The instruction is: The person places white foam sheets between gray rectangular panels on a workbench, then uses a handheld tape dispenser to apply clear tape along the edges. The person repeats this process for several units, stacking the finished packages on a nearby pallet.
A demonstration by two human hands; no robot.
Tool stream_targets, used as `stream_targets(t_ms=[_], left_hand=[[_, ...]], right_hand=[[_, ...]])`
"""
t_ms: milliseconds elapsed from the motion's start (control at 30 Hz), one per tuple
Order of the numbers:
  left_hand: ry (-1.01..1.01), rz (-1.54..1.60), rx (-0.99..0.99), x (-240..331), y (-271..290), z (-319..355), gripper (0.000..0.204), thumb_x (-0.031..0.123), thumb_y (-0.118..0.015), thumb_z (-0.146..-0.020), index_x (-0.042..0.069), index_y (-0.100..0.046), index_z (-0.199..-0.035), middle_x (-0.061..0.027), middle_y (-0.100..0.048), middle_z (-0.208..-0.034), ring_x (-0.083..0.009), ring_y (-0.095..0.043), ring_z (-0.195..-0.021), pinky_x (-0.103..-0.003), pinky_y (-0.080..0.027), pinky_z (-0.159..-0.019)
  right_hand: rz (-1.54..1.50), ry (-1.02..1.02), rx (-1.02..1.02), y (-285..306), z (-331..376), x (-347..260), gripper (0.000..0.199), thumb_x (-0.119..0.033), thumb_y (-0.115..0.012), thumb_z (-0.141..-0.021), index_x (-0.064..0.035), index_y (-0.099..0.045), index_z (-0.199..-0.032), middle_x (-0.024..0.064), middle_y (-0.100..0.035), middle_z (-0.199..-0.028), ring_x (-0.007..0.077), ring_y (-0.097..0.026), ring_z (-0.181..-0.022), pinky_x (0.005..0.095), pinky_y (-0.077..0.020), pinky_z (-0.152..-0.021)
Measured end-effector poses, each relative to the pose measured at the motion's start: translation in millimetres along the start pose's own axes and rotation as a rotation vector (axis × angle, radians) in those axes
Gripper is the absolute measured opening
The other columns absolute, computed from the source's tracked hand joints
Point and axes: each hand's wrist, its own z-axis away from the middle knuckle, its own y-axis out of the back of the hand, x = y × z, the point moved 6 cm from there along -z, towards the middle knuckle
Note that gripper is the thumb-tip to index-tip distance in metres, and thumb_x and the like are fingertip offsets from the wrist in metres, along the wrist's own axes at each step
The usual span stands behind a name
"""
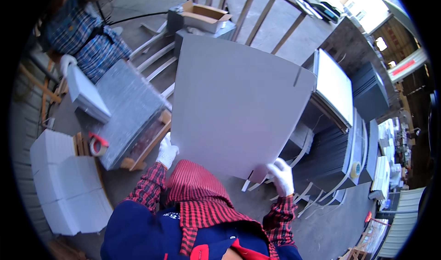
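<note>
We have the large flat grey cardboard sheet [239, 108] lifted off the stacks, both white-gloved hands, left hand [166, 152] and right hand [282, 176], fingers pinching its lower edge; it is not yet laid down anywhere

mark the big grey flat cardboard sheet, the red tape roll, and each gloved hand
Large grey flat cardboard sheet [239, 108], head view, middle.
Red tape roll [98, 144], head view, rim.
Left white-gloved hand [166, 152], head view, back.
Right white-gloved hand [282, 176], head view, back.

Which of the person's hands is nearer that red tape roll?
Left. The left hand grips the grey sheet just right of the tape roll; the right hand holds the sheet's far side.
</note>
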Motion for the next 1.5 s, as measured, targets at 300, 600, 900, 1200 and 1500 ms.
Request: stream_targets(t_ms=[300,600,900,1200,1500], left_hand=[[-0.163,-0.166,-0.128,31,103,93,0.046,-0.007,-0.056,-0.079,0.001,-0.056,-0.124,-0.0111,-0.063,-0.112,-0.0196,-0.060,-0.105,-0.032,-0.048,-0.090],[-0.469,0.405,0.008,204,217,123,0.038,-0.001,-0.062,-0.088,-0.001,-0.052,-0.124,-0.0080,-0.061,-0.114,-0.0188,-0.058,-0.108,-0.033,-0.044,-0.097],[-0.635,0.308,0.190,204,343,66,0.033,0.004,-0.065,-0.092,-0.004,-0.054,-0.122,-0.0113,-0.061,-0.118,-0.0152,-0.060,-0.102,-0.030,-0.049,-0.088],[-0.622,0.311,0.135,184,395,-6,0.034,0.004,-0.060,-0.092,-0.007,-0.051,-0.122,-0.0163,-0.059,-0.118,-0.0233,-0.057,-0.109,-0.038,-0.043,-0.100],[-0.616,0.117,0.264,184,381,-29,0.041,0.010,-0.063,-0.093,-0.007,-0.048,-0.128,-0.0164,-0.057,-0.124,-0.0241,-0.056,-0.111,-0.039,-0.041,-0.101]], right_hand=[[-0.375,0.414,0.089,-41,36,-69,0.026,-0.014,-0.066,-0.086,0.0040,-0.065,-0.106,0.0072,-0.069,-0.095,0.0125,-0.063,-0.083,0.0283,-0.0496,-0.076],[-0.245,0.477,-0.299,-187,43,-120,0.031,-0.011,-0.078,-0.081,0.0031,-0.067,-0.107,0.0068,-0.071,-0.093,0.0129,-0.065,-0.081,0.0286,-0.0524,-0.075],[0.035,0.859,-0.129,-333,-10,-237,0.065,-0.019,-0.080,-0.077,-0.0045,-0.054,-0.135,0.0082,-0.066,-0.117,0.0159,-0.062,-0.104,0.0296,-0.0506,-0.092],[0.591,1.178,-0.153,-402,-7,-312,0.056,-0.014,-0.076,-0.077,-0.0126,-0.060,-0.131,0.0114,-0.070,-0.110,0.0231,-0.069,-0.090,0.0338,-0.0552,-0.082],[1.422,1.171,-0.487,-505,-88,-294,0.027,-0.022,-0.070,-0.074,-0.0158,-0.075,-0.100,0.0118,-0.072,-0.089,0.0359,-0.068,-0.085,0.0431,-0.0553,-0.074]])
